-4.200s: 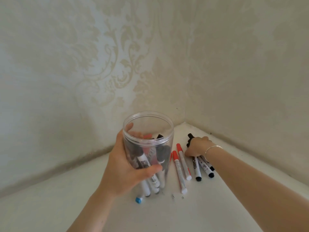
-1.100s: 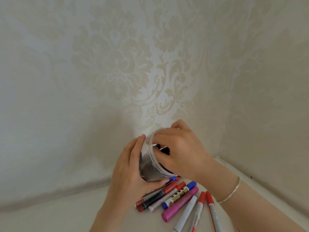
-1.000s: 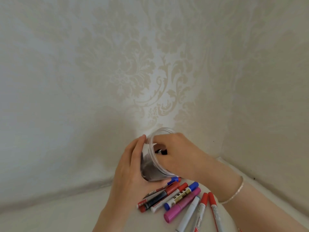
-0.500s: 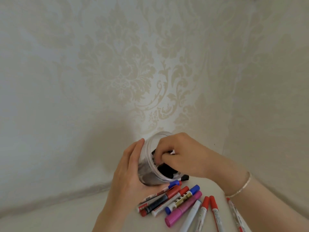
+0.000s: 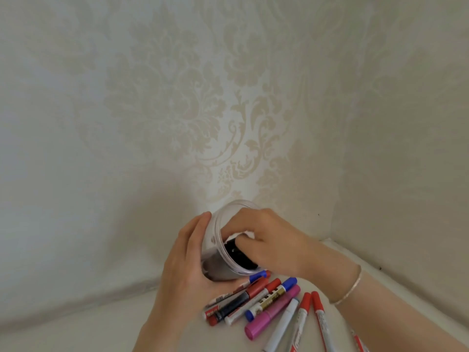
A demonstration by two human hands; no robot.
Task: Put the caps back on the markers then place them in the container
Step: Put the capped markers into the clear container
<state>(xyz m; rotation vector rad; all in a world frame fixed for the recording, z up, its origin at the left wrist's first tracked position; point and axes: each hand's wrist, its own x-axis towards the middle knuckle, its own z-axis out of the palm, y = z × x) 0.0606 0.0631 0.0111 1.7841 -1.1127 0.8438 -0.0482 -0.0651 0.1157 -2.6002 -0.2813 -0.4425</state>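
Setting: damask-papered wall corner over a white surface. Clear container, tilted, is gripped by the curled left hand. The right hand is curled at its mouth on dark contents, indistinct. Loose capped markers are fanned just below the container.

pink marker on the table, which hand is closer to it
Left. The left hand holds the clear container right above the marker pile, near the pink marker. The right hand is higher up, fingers reaching into the container's mouth.
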